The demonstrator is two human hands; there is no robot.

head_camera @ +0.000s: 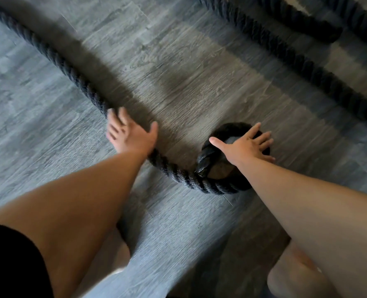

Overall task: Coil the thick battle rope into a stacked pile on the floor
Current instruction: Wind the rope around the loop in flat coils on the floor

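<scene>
A thick black twisted battle rope [55,61] runs from the top left down across the grey floor and curls into one small tight loop [219,186] near the middle. My left hand [131,134] lies on top of the rope just before the curl, fingers spread and blurred. My right hand [247,145] rests flat on the loop, fingers spread, pressing down on its far side. The rope's end [206,158] sits inside the loop at its left.
More of the same rope [296,61] crosses the top right in two runs. The floor [178,72] is grey wood-look planks. My bare knees [296,274] are at the bottom edge, close to the loop.
</scene>
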